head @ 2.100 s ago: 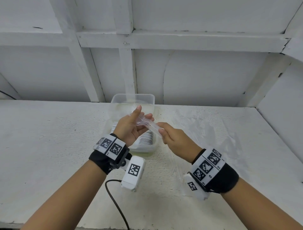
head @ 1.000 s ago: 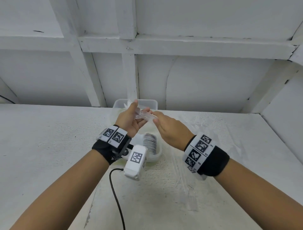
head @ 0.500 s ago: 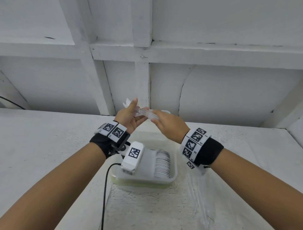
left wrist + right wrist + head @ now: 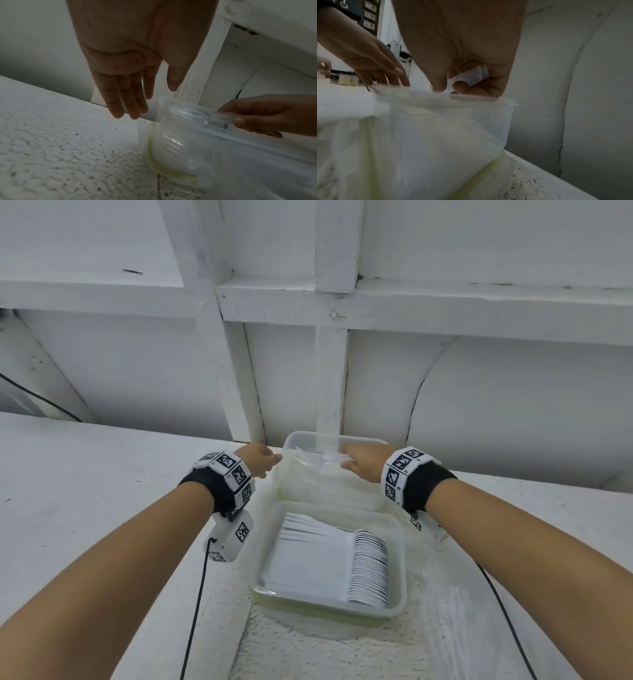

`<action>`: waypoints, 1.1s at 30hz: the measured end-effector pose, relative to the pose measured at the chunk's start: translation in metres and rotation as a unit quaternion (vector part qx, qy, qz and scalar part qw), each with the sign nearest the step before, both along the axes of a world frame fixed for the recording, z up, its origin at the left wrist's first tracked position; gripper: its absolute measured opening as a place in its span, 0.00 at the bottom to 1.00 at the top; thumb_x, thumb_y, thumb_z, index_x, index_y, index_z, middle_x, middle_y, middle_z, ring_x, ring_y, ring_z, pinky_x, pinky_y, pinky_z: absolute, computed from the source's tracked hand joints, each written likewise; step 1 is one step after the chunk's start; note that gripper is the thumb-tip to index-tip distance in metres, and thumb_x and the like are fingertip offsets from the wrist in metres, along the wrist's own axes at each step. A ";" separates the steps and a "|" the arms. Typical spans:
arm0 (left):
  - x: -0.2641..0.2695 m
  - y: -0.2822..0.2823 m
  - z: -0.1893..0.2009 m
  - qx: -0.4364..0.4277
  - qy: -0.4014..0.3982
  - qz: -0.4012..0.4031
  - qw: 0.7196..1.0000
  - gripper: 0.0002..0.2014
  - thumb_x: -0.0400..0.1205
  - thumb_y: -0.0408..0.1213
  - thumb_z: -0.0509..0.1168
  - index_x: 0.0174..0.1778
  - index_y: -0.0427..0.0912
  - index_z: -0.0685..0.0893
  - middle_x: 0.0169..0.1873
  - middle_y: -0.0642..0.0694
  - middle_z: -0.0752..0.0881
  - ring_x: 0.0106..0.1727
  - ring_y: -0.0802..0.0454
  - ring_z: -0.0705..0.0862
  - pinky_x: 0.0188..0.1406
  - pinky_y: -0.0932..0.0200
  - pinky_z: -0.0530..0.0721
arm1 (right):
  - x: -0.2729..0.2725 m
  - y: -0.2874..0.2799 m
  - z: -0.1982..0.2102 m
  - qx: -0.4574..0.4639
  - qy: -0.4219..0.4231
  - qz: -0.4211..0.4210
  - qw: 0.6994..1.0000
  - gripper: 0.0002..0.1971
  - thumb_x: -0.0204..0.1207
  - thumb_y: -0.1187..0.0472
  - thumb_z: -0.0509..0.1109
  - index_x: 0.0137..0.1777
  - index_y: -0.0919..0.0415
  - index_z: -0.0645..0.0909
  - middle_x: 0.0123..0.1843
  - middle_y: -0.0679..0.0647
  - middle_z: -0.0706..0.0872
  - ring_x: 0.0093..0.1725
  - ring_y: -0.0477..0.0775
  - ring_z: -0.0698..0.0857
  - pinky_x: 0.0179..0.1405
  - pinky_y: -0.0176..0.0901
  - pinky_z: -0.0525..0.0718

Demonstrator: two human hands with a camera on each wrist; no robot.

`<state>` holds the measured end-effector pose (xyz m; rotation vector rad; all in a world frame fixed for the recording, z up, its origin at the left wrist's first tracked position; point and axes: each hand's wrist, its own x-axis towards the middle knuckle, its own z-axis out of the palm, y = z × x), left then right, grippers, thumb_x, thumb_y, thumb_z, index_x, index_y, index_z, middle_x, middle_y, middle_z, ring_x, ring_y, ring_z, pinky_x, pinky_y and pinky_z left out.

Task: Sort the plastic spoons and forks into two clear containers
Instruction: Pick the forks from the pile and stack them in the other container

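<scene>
Left hand (image 4: 130, 56) released forks (image 4: 325, 457).

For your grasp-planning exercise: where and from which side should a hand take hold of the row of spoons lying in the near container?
Probably by the handles: they lie flat, pointing left, while the bowls are nested tightly on the right. Come from above at the left of the near container, fingers pinching across the bundled handles, since its walls block a sideways approach.

Both containers (image 4: 397, 546) are clear with a yellow-green tint low down, and the spoons (image 4: 370, 566) inside are plain white. Wristbands (image 4: 421, 484) are black with white tags – black square-code patterns on them – and the table (image 4: 85, 491) is white too.
</scene>
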<state>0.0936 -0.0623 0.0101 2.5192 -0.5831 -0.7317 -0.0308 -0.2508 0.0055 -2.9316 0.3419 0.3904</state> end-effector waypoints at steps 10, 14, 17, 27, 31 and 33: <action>0.006 -0.009 -0.023 -0.058 0.063 0.038 0.996 0.10 0.83 0.33 0.61 0.58 0.35 0.81 0.43 0.41 0.86 0.39 0.50 0.85 0.44 0.58 0.84 | 0.023 -0.003 -0.034 0.031 0.082 -0.013 0.996 0.21 0.84 0.52 0.57 0.74 0.58 0.66 0.71 0.61 0.74 0.68 0.62 0.75 0.66 0.50 0.72; 0.009 -0.009 -0.023 -0.064 0.073 0.044 0.994 0.11 0.83 0.32 0.62 0.60 0.34 0.81 0.47 0.37 0.87 0.41 0.48 0.86 0.46 0.57 0.86 | 0.025 -0.002 -0.037 0.037 0.056 -0.016 0.998 0.23 0.85 0.50 0.54 0.77 0.56 0.65 0.75 0.60 0.69 0.73 0.61 0.70 0.72 0.50 0.66; 0.008 -0.009 -0.024 -0.072 0.079 0.051 0.993 0.12 0.83 0.32 0.63 0.60 0.34 0.81 0.46 0.37 0.86 0.38 0.49 0.86 0.42 0.60 0.86 | 0.027 -0.001 -0.040 0.065 0.037 -0.006 0.997 0.20 0.85 0.57 0.52 0.75 0.57 0.70 0.73 0.59 0.73 0.71 0.60 0.72 0.71 0.49 0.68; 0.009 -0.007 -0.026 -0.062 0.069 0.044 0.995 0.07 0.83 0.35 0.62 0.54 0.37 0.81 0.43 0.38 0.86 0.33 0.54 0.85 0.38 0.64 0.86 | 0.028 0.000 -0.043 0.123 0.012 0.040 0.992 0.17 0.83 0.65 0.57 0.68 0.60 0.79 0.69 0.53 0.81 0.70 0.53 0.76 0.68 0.37 0.67; 0.009 -0.008 -0.026 -0.058 0.058 0.041 0.996 0.08 0.84 0.35 0.62 0.53 0.35 0.82 0.38 0.41 0.86 0.33 0.55 0.85 0.41 0.63 0.85 | 0.030 0.001 -0.038 0.103 0.021 0.036 0.994 0.18 0.84 0.64 0.56 0.71 0.60 0.77 0.72 0.54 0.78 0.72 0.53 0.74 0.69 0.37 0.66; 0.008 -0.008 -0.023 -0.046 0.056 0.036 0.997 0.11 0.84 0.36 0.62 0.55 0.33 0.82 0.39 0.41 0.87 0.35 0.54 0.85 0.43 0.61 0.85 | 0.029 0.000 -0.032 0.091 0.021 0.024 0.995 0.19 0.84 0.62 0.55 0.73 0.60 0.74 0.75 0.54 0.74 0.74 0.55 0.72 0.72 0.41 0.65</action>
